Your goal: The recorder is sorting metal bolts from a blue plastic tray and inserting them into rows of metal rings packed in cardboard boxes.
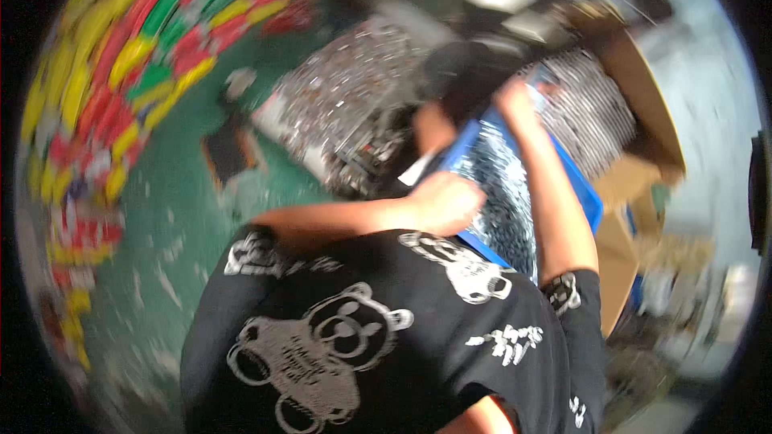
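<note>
A blue tray (593, 207) full of small shiny dark metal parts (507, 193) lies at a slant before my torso. My left hand (449, 201) is closed over its left side, with the fingers curled at the rim. Along the tray's right side stretches my right forearm. My right hand (516, 103) is at the tray's far end, next to a pile of silvery, ridged parts (591, 108) in a cardboard box (643, 88). Motion blurs its fingers, so I cannot make out whether it grips the tray.
A clear bag of shiny small parts (346, 84) lies left of the tray on the green floor (161, 217). Red, yellow and green packages (121, 56) are piled at the far left. A dark shape (462, 72) with bare skin beside it sits beyond the tray, too blurred to name.
</note>
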`<state>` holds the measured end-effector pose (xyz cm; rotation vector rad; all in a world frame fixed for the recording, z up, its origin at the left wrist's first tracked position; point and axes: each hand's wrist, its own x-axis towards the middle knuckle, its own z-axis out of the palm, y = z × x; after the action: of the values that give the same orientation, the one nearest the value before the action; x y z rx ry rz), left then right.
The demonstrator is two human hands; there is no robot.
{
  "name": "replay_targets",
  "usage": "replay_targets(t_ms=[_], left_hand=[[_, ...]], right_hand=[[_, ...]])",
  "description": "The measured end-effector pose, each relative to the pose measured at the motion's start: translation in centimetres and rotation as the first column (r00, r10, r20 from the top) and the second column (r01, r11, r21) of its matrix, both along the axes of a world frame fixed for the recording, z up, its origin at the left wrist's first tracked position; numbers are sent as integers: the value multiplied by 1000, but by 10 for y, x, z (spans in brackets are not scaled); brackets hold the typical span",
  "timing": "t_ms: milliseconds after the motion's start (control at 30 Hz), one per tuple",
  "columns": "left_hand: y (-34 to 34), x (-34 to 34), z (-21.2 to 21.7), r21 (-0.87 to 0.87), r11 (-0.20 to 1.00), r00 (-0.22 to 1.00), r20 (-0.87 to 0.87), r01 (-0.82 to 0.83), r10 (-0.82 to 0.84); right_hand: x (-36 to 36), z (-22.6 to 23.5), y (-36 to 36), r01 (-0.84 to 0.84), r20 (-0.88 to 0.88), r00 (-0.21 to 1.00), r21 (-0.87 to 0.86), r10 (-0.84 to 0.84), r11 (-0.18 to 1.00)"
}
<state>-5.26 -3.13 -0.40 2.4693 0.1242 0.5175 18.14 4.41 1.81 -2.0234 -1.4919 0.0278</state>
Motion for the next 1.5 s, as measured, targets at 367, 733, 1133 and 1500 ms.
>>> replay_targets(t_ms=[367, 733, 1133, 1500], left_hand=[[5, 2, 18, 179, 972, 969, -162, -156, 185], [-9, 3, 20, 192, 971, 981, -106, -140, 163], [3, 7, -4, 100, 973, 965, -141, -207, 220], [-6, 5, 22, 9, 983, 945, -272, -184, 179]], right_hand=[[-2, 16, -160, 446, -881, 374, 443, 288, 778], [-10, 98, -103, -45, -615, 727, 400, 305, 915], [67, -43, -542, 797, -748, 474, 142, -463, 587], [-18, -214, -754, 850, 198, 282, -504, -939, 149]])
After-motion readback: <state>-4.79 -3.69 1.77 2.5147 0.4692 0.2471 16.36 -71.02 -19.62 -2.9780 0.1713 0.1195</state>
